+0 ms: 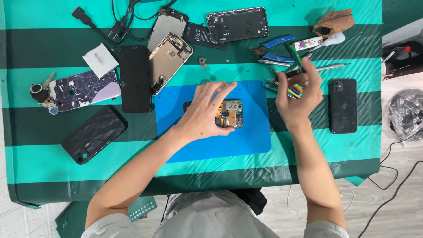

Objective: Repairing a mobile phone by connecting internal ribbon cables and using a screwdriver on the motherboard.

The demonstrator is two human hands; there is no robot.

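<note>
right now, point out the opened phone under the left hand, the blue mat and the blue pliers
opened phone (232,113), head view, on its exposed circuit board
blue mat (246,139), head view, on a bare lower right part
blue pliers (276,42), head view, on the upper handle

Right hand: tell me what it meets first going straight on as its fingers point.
Likely the blue-handled pliers just beyond the right hand, past the small tools it already touches; depth is unclear.

Left hand (207,110) hides most of opened phone (229,113); right hand's (296,94) grip contents unclear.
</note>
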